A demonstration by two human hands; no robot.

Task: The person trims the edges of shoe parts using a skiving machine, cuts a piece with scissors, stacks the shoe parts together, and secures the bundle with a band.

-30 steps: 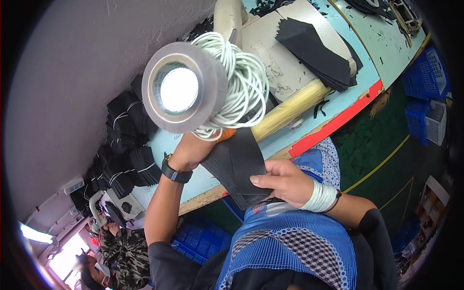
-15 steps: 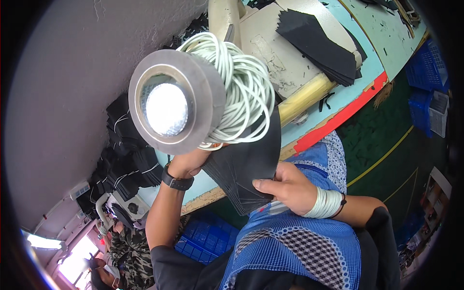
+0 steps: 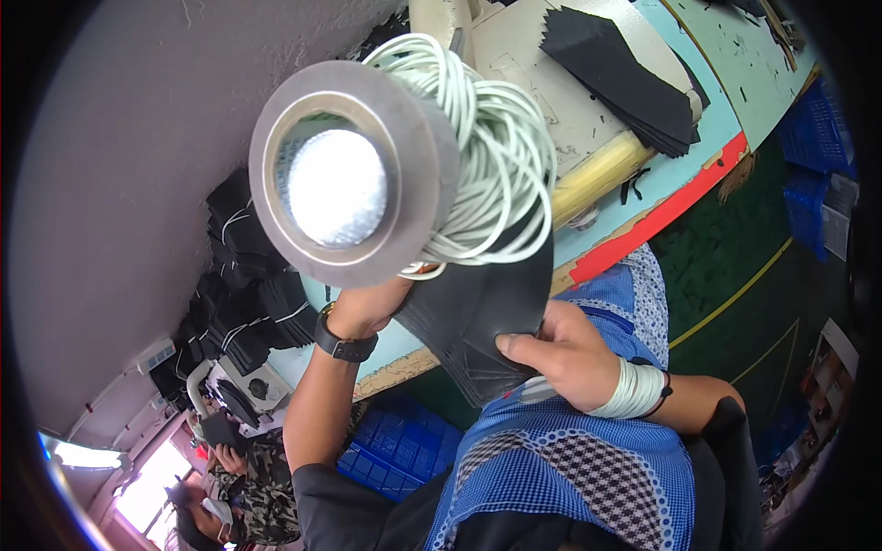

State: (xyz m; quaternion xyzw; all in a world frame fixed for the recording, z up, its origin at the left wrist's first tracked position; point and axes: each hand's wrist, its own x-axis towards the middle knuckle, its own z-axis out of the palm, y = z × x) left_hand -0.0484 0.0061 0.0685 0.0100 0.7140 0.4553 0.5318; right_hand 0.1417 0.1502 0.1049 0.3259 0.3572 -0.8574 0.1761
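A fanned stack of thin black sheets [image 3: 478, 321] lies between my two hands, above my lap at the table's edge. My right hand [image 3: 579, 358] grips its near right corner, thumb flat on top and fingers underneath. White elastic loops [image 3: 632, 389] are wound round my right wrist. At the stack's left edge, my left hand [image 3: 372, 308] is closed around it; part of that hand is hidden by a round grey lamp [image 3: 441, 156] and a hanging bundle of white elastic loops [image 3: 501, 174]. My left wrist wears a black watch [image 3: 347, 344].
Another fanned black stack [image 3: 625, 83] rests on the cream machine bed [image 3: 514, 55], beside a yellow bar [image 3: 602, 179]. Tied black bundles [image 3: 248, 312] line the wall. A blue crate [image 3: 395, 450] stands below the table. At lower left a co-worker [image 3: 262, 487] holds a dark piece.
The view has shifted slightly, and the lamp looks larger. My hands keep hold of the black sheets in nearly the same pose. The co-worker's hands now show with a dark piece.
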